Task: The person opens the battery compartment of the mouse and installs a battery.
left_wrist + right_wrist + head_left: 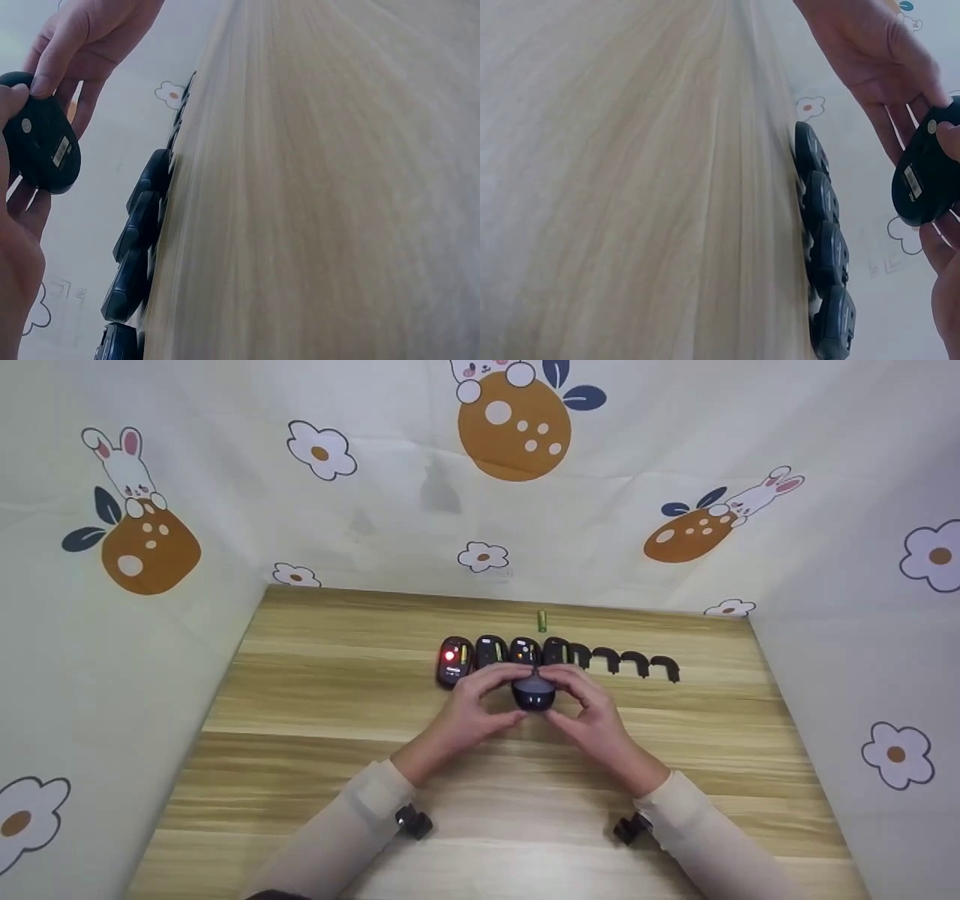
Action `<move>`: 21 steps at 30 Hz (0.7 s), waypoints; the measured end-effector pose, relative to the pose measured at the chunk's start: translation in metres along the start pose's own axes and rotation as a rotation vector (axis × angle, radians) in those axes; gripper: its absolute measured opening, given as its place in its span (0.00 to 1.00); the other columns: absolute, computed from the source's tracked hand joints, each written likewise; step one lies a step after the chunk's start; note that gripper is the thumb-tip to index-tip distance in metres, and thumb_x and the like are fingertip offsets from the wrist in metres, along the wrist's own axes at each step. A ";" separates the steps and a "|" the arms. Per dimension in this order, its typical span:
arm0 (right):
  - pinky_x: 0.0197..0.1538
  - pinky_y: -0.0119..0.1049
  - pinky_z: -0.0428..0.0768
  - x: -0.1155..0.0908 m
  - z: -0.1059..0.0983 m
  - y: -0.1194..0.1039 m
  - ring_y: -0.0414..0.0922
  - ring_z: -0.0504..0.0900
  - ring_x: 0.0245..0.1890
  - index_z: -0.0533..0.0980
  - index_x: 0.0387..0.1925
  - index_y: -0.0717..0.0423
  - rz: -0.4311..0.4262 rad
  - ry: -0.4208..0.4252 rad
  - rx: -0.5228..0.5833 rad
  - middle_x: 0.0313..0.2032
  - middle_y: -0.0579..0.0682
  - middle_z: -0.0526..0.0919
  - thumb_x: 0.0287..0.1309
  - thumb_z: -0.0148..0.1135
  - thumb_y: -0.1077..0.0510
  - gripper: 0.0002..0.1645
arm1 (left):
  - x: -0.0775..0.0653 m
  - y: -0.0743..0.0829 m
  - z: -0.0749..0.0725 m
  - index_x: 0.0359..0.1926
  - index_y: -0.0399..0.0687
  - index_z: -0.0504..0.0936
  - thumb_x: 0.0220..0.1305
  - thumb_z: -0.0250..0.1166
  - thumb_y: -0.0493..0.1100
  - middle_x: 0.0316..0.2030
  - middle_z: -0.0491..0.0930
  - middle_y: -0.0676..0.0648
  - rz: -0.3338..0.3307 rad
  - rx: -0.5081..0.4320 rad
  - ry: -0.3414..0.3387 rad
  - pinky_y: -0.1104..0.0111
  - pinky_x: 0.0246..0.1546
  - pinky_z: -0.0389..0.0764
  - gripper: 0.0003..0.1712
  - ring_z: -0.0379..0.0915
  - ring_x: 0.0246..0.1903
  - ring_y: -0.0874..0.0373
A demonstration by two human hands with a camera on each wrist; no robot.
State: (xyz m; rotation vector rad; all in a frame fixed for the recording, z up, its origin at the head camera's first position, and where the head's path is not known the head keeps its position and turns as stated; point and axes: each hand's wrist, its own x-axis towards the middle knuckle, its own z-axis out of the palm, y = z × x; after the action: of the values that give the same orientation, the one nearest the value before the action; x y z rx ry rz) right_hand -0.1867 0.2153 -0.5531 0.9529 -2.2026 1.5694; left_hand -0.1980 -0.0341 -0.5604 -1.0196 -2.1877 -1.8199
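A black computer mouse (534, 696) is held up off the table between both hands. My left hand (466, 709) pinches its left side with fingers and thumb. From the right side, my right hand (598, 715) grips it the same way. The left wrist view shows the underside of this mouse (43, 139), with a small white label and a round spot. Just beyond the hands, several black mice lie in a row, undersides up; the leftmost mouse (454, 661) has a red light glowing. Batteries show in some of their open compartments.
Several black hooked pieces, probably battery covers (634, 663), line up to the right of the mice. A green battery (542, 621) lies behind the row. Patterned cloth (390, 510) walls in the wooden table (315, 720) at the back and sides.
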 end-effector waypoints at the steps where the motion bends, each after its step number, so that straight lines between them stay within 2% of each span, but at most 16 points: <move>1: 0.69 0.41 0.83 0.000 0.000 0.000 0.52 0.85 0.63 0.82 0.64 0.65 -0.002 -0.001 0.005 0.63 0.63 0.83 0.51 0.77 0.82 0.38 | 0.000 0.000 0.000 0.70 0.49 0.84 0.61 0.83 0.35 0.70 0.82 0.52 0.000 0.011 0.002 0.60 0.75 0.75 0.36 0.76 0.72 0.53; 7: 0.69 0.37 0.82 0.002 0.001 -0.003 0.51 0.85 0.62 0.81 0.61 0.71 -0.044 0.018 -0.014 0.60 0.68 0.83 0.47 0.74 0.86 0.37 | 0.001 0.001 -0.001 0.69 0.51 0.85 0.60 0.81 0.31 0.69 0.83 0.55 -0.015 0.059 0.020 0.62 0.73 0.77 0.36 0.77 0.70 0.56; 12: 0.69 0.36 0.82 0.003 0.000 -0.004 0.52 0.84 0.60 0.83 0.61 0.67 -0.038 0.017 -0.037 0.59 0.64 0.85 0.49 0.75 0.84 0.36 | 0.003 0.002 -0.001 0.69 0.51 0.85 0.61 0.81 0.30 0.67 0.84 0.54 -0.020 0.048 0.022 0.62 0.71 0.79 0.35 0.78 0.69 0.55; 21: 0.66 0.39 0.85 0.004 0.001 -0.005 0.50 0.85 0.58 0.81 0.64 0.64 -0.030 0.000 0.060 0.58 0.62 0.85 0.57 0.76 0.79 0.32 | 0.004 0.004 0.001 0.65 0.51 0.87 0.65 0.81 0.36 0.61 0.87 0.52 0.008 0.018 0.046 0.62 0.65 0.84 0.28 0.84 0.62 0.53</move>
State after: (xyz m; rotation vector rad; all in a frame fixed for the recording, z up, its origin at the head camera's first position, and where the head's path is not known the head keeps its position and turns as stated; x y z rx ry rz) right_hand -0.1865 0.2117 -0.5474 0.9979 -2.1418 1.6303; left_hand -0.1987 -0.0314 -0.5558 -0.9718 -2.1661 -1.7985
